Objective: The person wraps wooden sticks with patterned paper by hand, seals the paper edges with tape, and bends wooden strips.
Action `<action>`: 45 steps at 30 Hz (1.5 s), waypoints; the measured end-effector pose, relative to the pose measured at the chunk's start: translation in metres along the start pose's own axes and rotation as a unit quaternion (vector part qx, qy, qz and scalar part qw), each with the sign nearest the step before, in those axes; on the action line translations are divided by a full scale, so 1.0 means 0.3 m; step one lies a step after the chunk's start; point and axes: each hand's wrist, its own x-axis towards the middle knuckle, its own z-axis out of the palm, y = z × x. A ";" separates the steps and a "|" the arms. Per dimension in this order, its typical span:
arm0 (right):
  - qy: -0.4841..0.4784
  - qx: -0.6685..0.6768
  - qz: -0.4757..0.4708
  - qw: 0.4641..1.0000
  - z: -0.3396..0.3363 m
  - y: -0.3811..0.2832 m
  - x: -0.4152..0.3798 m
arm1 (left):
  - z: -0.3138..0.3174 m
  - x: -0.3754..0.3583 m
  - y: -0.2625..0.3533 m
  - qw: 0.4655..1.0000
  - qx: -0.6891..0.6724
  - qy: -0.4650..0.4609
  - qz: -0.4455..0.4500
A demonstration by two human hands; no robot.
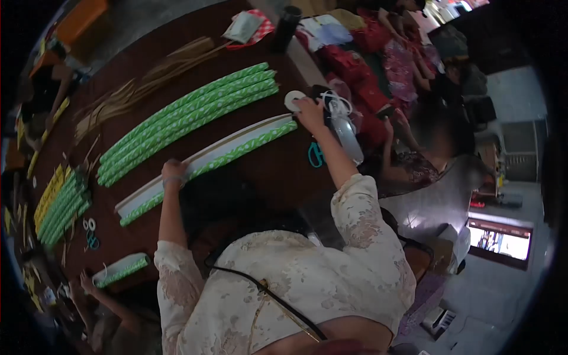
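A long strip of green and white patterned paper (pixel 236 152), partly rolled, lies across the dark table in front of me, with a thin brown stick along its pale side. My left hand (pixel 173 170) presses on the strip left of its middle, its fingers bunched together; what they grip is too small to tell. At the strip's right end my right hand (pixel 309 112) reaches to a white tape roll (pixel 294 100), its fingers bent at the roll's edge. Several finished green patterned rolls (pixel 189 121) lie side by side beyond the strip.
Brown sticks (pixel 142 89) lie at the back. Teal scissors (pixel 316 155) and a clear bottle (pixel 346 139) are on the right, a dark cup (pixel 287 28) beyond. Shorter green rolls (pixel 65 207) lie left. Another person's hand (pixel 87 283) is by a small green piece; more people sit right.
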 end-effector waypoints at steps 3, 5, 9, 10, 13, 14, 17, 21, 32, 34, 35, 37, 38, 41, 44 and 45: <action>-0.005 0.006 -0.025 1.000 -0.008 0.011 0.012 | 0.009 0.018 -0.011 1.000 0.021 0.001 -0.004; 0.037 0.010 -0.030 0.999 -0.027 0.009 0.016 | 0.020 0.021 -0.026 1.000 0.012 0.016 0.011; 0.058 0.038 0.028 0.997 -0.043 0.000 0.043 | 0.027 0.039 -0.040 1.000 0.009 0.004 -0.001; 0.061 0.035 0.028 0.997 -0.034 0.005 0.045 | 0.029 0.041 -0.040 1.000 0.010 0.004 -0.007; 0.051 0.022 0.043 0.997 -0.001 0.014 0.040 | 0.017 0.015 -0.015 1.000 0.016 0.015 -0.010; 0.037 0.012 0.058 0.998 0.014 0.012 0.034 | 0.009 0.006 -0.007 0.999 0.020 0.025 -0.006; 0.115 0.076 0.055 0.989 -0.008 -0.050 0.040 | 0.017 0.021 -0.023 1.000 0.008 0.006 -0.019; 0.119 0.160 -0.011 0.980 -0.058 -0.233 -0.015 | 0.032 0.047 -0.048 1.000 0.024 0.014 0.008; 0.071 0.126 -0.089 0.985 0.058 -0.394 -0.111 | -0.002 0.004 0.006 0.999 0.035 0.006 -0.013; 0.086 0.076 -0.056 0.992 0.058 -0.351 -0.102 | 0.000 0.006 -0.001 0.999 0.027 0.015 -0.012; 0.084 0.065 -0.043 0.993 0.058 -0.323 -0.095 | 0.010 0.015 -0.013 1.000 0.019 0.011 -0.009; 0.074 0.055 0.000 0.996 0.050 -0.273 -0.087 | 0.010 0.022 -0.022 1.000 0.011 0.010 -0.009; 0.082 0.041 0.018 0.996 0.045 -0.252 -0.085 | 0.010 0.020 -0.020 1.000 0.003 0.004 -0.014; 0.074 0.017 0.052 0.996 0.044 -0.190 -0.092 | 0.013 0.016 -0.009 1.000 -0.007 0.000 -0.025; 0.026 0.031 0.074 0.996 0.054 -0.160 -0.082 | 0.007 -0.008 0.005 0.999 0.006 0.034 -0.016; 0.016 0.038 0.077 0.996 0.044 -0.163 -0.083 | 0.010 -0.002 0.005 1.000 -0.001 0.027 -0.012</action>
